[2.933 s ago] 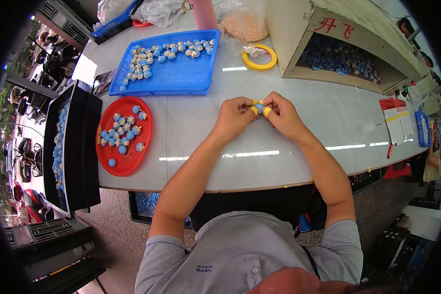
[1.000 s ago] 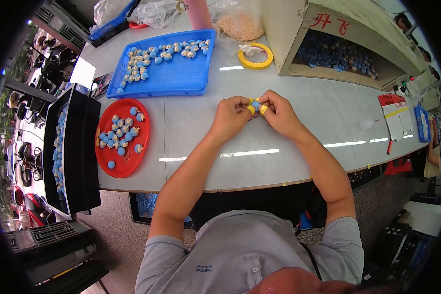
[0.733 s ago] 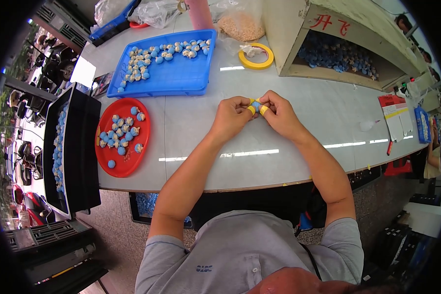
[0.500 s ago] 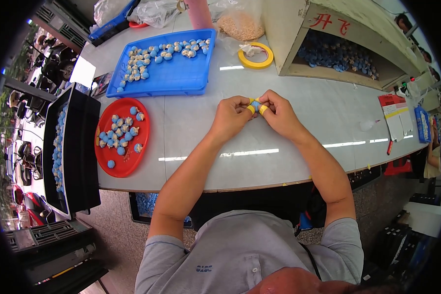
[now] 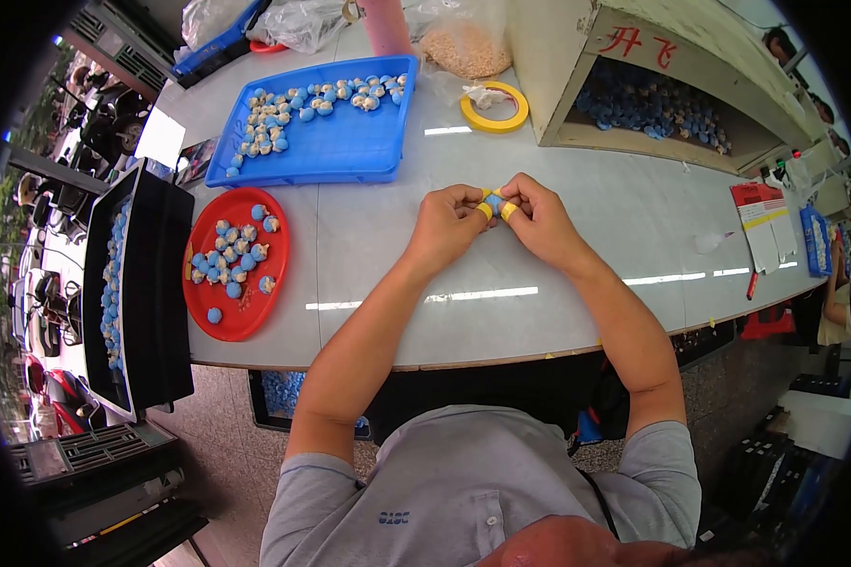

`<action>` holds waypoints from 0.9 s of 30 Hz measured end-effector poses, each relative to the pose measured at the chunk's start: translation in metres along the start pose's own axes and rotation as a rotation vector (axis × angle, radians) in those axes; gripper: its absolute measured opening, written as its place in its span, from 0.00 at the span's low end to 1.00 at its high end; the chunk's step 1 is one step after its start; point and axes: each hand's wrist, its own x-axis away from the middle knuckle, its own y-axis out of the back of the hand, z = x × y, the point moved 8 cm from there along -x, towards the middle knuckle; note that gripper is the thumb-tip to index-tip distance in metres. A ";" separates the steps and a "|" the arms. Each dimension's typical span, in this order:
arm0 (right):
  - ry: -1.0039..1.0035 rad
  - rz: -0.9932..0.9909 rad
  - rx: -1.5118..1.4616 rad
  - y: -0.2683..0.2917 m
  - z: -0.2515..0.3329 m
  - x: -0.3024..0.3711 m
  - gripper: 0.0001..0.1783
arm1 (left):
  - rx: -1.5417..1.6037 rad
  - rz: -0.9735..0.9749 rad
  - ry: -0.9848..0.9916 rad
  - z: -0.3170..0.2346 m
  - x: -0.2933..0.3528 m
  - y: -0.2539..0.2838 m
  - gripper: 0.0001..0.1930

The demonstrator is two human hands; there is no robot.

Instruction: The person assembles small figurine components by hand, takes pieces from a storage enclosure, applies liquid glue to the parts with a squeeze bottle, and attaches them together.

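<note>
Over the middle of the white table (image 5: 378,255), both hands meet fingertip to fingertip. My left hand (image 5: 444,225) pinches a small blue piece (image 5: 494,202) from one side. From the other side my right hand (image 5: 544,224) grips the same piece, with thumb and forefinger pressed in. Yellow tape wraps the thumb and forefinger tips of both hands. Most of the piece is hidden by the fingers. A red round tray (image 5: 260,317) to the left holds several blue-and-cream small figures (image 5: 234,250). More such figures line a blue rectangular tray (image 5: 350,151) behind it.
A roll of yellow tape (image 5: 501,124) lies at the back beside a bag of beige pellets (image 5: 468,49). A box-like cabinet (image 5: 558,94) with blue pieces inside stands back right. At the far left is a black crate (image 5: 151,302). A small bottle (image 5: 709,242) rests at right.
</note>
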 end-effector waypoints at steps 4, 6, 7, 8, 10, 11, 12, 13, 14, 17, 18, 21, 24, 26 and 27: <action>0.000 -0.001 0.013 0.001 -0.001 0.000 0.04 | -0.005 -0.001 -0.004 -0.001 0.000 -0.001 0.14; -0.004 0.018 0.034 0.000 -0.002 0.001 0.03 | -0.020 -0.001 0.002 -0.003 0.001 -0.001 0.14; -0.004 0.019 0.033 0.000 -0.001 0.000 0.03 | -0.020 -0.002 0.002 -0.003 0.001 -0.001 0.14; -0.007 0.020 0.036 0.000 -0.002 0.000 0.03 | -0.018 -0.003 0.002 -0.002 0.000 -0.001 0.14; -0.010 0.022 0.039 0.000 -0.002 0.000 0.03 | -0.015 -0.004 0.003 -0.001 0.000 0.000 0.14; -0.006 0.020 0.037 0.000 -0.002 0.000 0.03 | -0.011 -0.001 -0.001 -0.001 0.000 -0.001 0.14; -0.002 0.018 0.034 0.000 -0.001 0.000 0.03 | -0.007 0.003 -0.005 -0.001 0.000 -0.001 0.14; -0.002 0.018 0.034 0.000 -0.001 0.000 0.03 | -0.007 0.003 -0.005 -0.001 0.000 -0.001 0.14; -0.003 0.020 0.032 0.000 -0.001 0.000 0.03 | -0.004 0.001 -0.007 -0.001 0.000 -0.001 0.14; -0.006 0.022 0.034 0.000 -0.003 0.000 0.03 | 0.003 -0.001 -0.010 0.000 0.000 -0.001 0.14; -0.009 0.023 0.038 0.000 -0.003 0.000 0.03 | 0.006 -0.001 -0.011 0.000 0.000 -0.001 0.14; -0.003 0.024 0.032 -0.001 -0.001 0.000 0.04 | 0.020 0.000 -0.009 -0.001 0.000 -0.001 0.14; 0.009 0.003 -0.008 0.000 0.000 0.000 0.04 | 0.005 0.006 0.002 -0.001 0.000 -0.001 0.13; 0.007 0.004 -0.002 0.000 0.000 0.000 0.04 | 0.001 0.005 0.000 -0.001 0.000 -0.001 0.13; 0.004 0.004 0.003 0.000 0.000 0.000 0.04 | -0.002 0.005 -0.001 -0.001 0.000 -0.001 0.13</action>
